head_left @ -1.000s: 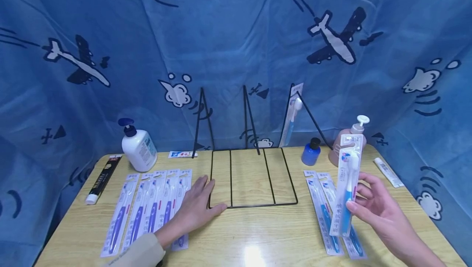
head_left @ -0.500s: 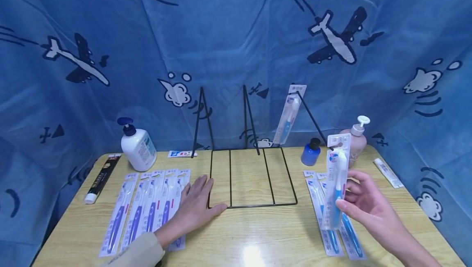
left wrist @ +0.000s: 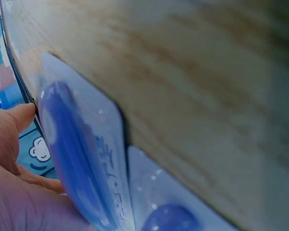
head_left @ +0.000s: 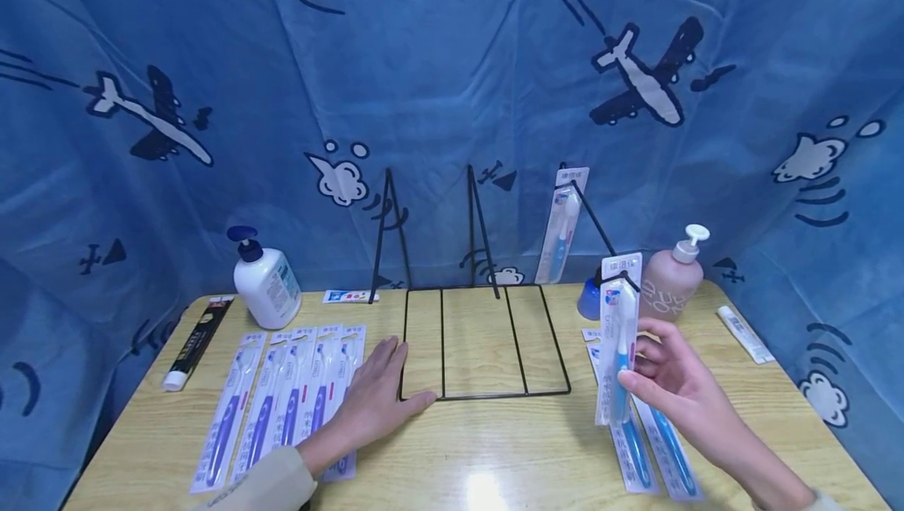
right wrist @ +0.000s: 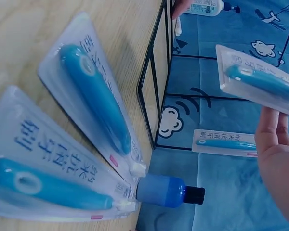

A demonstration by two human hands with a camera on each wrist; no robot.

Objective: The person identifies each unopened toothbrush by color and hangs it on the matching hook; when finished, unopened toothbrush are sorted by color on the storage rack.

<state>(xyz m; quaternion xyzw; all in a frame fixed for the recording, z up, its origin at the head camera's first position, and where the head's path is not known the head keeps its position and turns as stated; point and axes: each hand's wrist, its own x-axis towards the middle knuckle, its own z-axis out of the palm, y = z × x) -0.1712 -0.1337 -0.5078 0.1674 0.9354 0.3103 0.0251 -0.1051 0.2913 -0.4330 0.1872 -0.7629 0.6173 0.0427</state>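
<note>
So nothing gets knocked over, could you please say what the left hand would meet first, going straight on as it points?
The left hand would likely meet the wire rack first; whether they touch now is unclear.

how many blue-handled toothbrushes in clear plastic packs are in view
4. One packaged toothbrush hangs on the black wire rack, another is in the right hand, and two lie on the light wooden table. Any beneath those would be hidden.

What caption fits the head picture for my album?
Right hand holds a blue toothbrush pack up to the black wire rack.
</note>
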